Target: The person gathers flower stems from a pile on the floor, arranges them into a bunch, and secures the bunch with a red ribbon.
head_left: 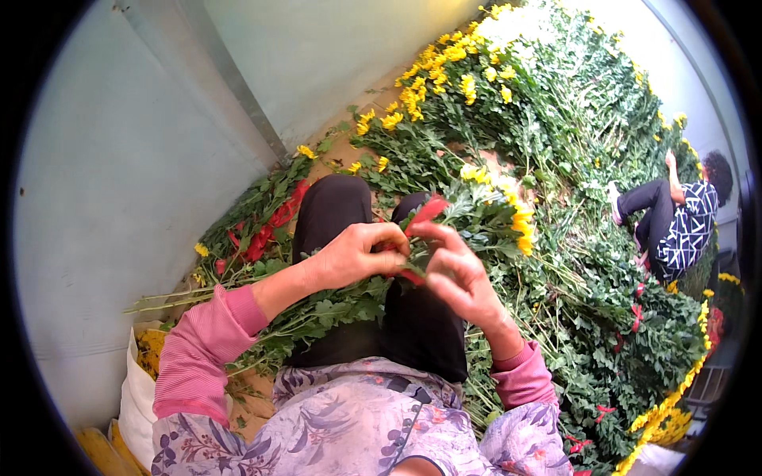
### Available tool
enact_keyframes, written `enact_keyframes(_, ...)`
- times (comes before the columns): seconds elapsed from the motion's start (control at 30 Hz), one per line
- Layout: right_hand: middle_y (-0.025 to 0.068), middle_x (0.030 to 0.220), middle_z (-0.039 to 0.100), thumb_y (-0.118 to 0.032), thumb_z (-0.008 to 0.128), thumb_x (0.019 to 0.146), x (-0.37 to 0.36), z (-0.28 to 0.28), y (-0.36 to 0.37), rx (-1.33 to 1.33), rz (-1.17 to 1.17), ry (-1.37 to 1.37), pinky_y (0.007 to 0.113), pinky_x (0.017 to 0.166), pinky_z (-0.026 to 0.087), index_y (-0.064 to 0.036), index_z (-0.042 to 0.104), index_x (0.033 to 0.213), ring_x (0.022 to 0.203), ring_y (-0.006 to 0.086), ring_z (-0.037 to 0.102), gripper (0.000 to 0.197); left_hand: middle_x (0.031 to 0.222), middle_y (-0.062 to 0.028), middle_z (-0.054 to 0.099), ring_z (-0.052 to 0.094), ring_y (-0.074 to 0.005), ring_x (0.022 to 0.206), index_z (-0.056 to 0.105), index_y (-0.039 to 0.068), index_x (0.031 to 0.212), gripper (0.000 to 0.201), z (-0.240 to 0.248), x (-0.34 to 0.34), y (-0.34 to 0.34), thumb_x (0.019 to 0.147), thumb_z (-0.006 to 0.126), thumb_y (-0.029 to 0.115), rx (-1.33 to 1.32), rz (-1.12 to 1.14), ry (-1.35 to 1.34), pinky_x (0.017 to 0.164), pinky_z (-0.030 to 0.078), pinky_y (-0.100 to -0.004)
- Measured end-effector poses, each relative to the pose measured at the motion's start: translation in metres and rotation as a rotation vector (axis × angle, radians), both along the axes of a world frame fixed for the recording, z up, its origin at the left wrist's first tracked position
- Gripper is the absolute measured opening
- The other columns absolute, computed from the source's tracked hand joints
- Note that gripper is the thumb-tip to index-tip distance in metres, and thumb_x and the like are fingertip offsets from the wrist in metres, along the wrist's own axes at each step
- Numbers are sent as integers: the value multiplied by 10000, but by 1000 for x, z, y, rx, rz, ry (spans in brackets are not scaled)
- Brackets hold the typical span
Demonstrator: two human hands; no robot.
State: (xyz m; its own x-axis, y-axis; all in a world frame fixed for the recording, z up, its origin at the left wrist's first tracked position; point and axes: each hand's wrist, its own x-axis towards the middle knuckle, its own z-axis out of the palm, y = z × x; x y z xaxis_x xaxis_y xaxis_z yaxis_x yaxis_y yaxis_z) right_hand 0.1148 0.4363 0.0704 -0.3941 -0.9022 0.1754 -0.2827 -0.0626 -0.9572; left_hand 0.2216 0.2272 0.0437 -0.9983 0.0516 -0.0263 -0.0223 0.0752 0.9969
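Observation:
A bunch of yellow chrysanthemums [520, 218] lies across my knees, heads to the right and bare stems [178, 297] out to the left. Round its middle goes a red ribbon [429, 210], with one end sticking up and another part below my fingers. My left hand [365, 252] is closed, thumb and fingers pinching the ribbon against the stems. Curled around from the right, my right hand [462, 278] has its index finger at the ribbon's upper part and its thumb near the lower part; its fingertips are slightly blurred.
Cut chrysanthemums [548, 135] cover the floor ahead and to the right. More red ribbons [274, 222] lie by my left knee. A pale wall [143, 159] rises at left, with a white sack [139, 397] below it. Another person [686, 226] sits among flowers at far right.

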Motion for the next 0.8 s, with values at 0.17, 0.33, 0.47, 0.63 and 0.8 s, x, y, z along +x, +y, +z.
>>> enact_keyframes(0.17,146,1450,441,-71,540,934,-7,11,-12,-364,-157,-421,352,1073,333,-30,554,938,1291,213,455,44,792,-48,637,624,-229,752,677,53,908,145,-7,0,4,780,742,68,-521,-34,401,706,466,-349)
enact_keyframes(0.33,174,1344,512,-116,724,790,-9,5,-21,72,-258,673,487,1073,360,-33,592,1073,1283,404,433,323,767,-47,667,633,-226,755,705,55,889,116,0,5,0,782,711,9,-386,20,302,739,469,-344)
enact_keyframes(0.47,128,1276,563,-101,721,790,-18,-15,-18,21,-181,591,472,1024,391,-40,635,844,1238,376,481,118,869,-45,690,646,-142,827,707,37,882,65,8,9,-8,832,699,-4,12,-37,-39,778,500,-282)
enact_keyframes(0.63,148,1267,559,-47,691,780,-4,-2,-21,-50,-154,619,471,1011,414,-26,604,823,1213,388,490,100,924,-50,687,649,-127,893,641,22,912,113,7,6,-17,832,693,-39,330,44,-204,822,520,-269)
enact_keyframes(0.8,161,1382,467,-97,734,737,18,15,-22,11,47,755,522,1042,393,-52,631,825,1298,407,411,142,927,-55,682,647,-137,873,614,34,837,144,6,4,-20,785,713,-57,479,41,-246,819,526,-286)
